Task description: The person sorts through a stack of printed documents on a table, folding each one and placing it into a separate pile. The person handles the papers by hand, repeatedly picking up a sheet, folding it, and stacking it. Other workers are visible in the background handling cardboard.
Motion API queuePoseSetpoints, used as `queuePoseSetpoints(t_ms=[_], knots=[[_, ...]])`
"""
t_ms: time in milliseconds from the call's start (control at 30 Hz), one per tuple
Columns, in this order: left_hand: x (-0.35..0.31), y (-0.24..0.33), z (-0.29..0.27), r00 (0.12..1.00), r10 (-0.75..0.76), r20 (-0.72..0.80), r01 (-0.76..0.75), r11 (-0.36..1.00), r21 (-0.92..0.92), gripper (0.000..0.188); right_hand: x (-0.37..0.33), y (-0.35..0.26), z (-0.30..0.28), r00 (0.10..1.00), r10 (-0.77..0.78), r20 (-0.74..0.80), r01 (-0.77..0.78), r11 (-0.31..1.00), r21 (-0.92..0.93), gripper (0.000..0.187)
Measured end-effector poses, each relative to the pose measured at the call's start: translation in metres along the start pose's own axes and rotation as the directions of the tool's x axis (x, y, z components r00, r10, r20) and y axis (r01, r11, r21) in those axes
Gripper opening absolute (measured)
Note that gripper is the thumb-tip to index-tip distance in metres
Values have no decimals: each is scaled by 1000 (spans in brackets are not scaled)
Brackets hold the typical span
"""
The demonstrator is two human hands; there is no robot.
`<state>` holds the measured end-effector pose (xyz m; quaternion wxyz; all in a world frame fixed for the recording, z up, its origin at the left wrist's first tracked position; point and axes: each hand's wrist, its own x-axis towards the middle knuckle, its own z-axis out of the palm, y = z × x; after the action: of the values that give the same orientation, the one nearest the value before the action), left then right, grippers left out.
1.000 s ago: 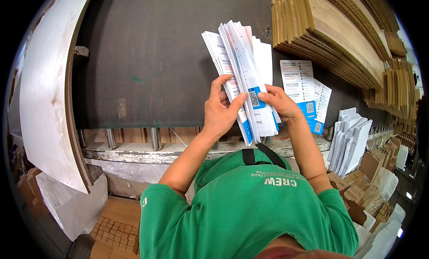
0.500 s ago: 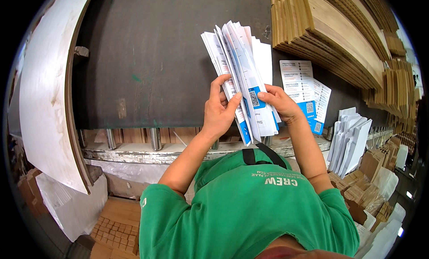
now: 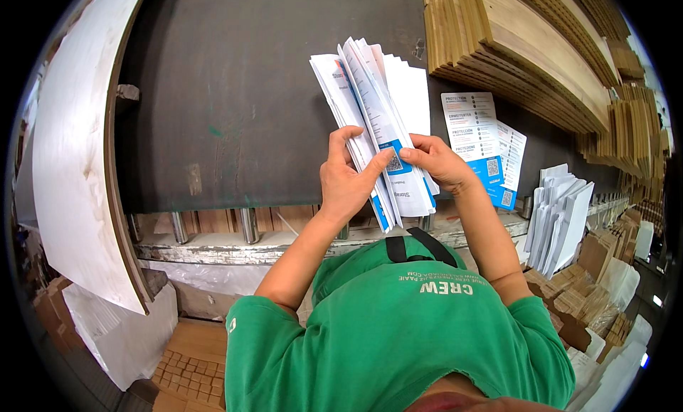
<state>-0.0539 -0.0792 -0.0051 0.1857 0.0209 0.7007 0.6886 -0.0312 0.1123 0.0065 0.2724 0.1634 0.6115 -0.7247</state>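
Between my hands, over the near edge of the dark table, is a sheaf of folded printed leaflets (image 3: 373,106), white with blue ends, their far ends fanned apart. My left hand (image 3: 348,173) grips the left side, its thumb pressing on the top leaflet beside a square code. My right hand (image 3: 437,163) clasps the right side, with its thumb by the same code. To the right, printed cards (image 3: 469,120) with blue ends lie overlapping on the table. What the fingers do under the sheaf is hidden.
Stacked wooden boards (image 3: 548,49) cover the far right of the dark table (image 3: 235,92). A bundle of white folded papers (image 3: 558,216) stands at the near right. A pale panel (image 3: 78,141) rises on the left. Small wooden blocks (image 3: 188,376) lie below left.
The leaflets have spread apart, baring more of the left one's face. My left thumb has moved right onto the top leaflet, and both hands have shifted slightly left.
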Motion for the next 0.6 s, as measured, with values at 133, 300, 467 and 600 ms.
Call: queuePoseSetpoints(t_ms=[133, 300, 467, 600], knots=[[1, -2, 0, 1000, -12, 11, 13, 997, -71, 52, 1, 1, -2, 1000, -2, 10, 2, 1000, -10, 48], [1, -5, -1, 999, -31, 21, 33, 993, -111, 54, 2, 2, -2, 1000, -4, 6, 4, 999, -38, 49], [0, -7, -2, 999, -45, 30, 50, 982, -184, 52, 2, 0, 0, 1000, 5, -2, -5, 999, -44, 50], [-1, -9, -4, 998, -57, 36, 63, 974, -219, 49, 2, -2, 2, 1000, 5, -15, -6, 1000, -16, 51]])
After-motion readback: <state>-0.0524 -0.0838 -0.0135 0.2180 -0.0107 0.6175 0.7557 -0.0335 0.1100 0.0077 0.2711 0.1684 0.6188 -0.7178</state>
